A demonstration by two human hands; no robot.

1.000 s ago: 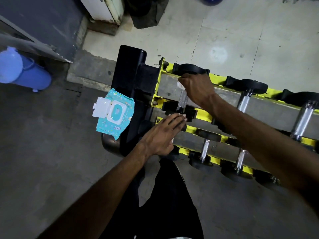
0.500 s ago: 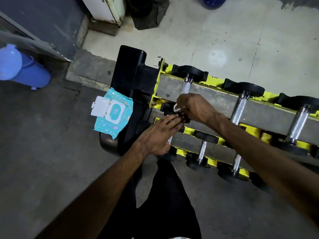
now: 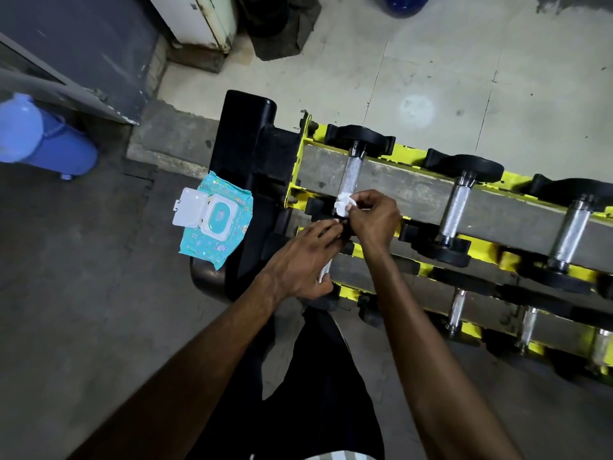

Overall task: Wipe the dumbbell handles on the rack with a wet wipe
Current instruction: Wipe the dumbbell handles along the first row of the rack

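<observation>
The rack [image 3: 411, 190], yellow at the edges with grey shelves, runs from the centre of the view toward 3 o'clock, and dumbbells lie across it in two tiers. The first dumbbell [image 3: 360, 139] of the upper tier sits at the 9 o'clock end of the rack, and its handle [image 3: 351, 171] points from 12 to 6 o'clock. The right hand [image 3: 374, 220] is at the near end of this handle and pinches a white wipe [image 3: 343, 204] between thumb and fingers. The wipe is bunched and touches the handle just above the near black head. The left hand [image 3: 305, 260] is at 7 o'clock of the right one, almost touching it. Its fingers lie fairly straight on the black parts at the rack's end and hold nothing that I can see. A turquoise pack [image 3: 215, 227] of wipes, with its lid flipped open, rests against the black end post [image 3: 252, 154], at 9 o'clock of the hands. A blue bucket [image 3: 46, 144] stands on the floor, further out toward 9 o'clock.
</observation>
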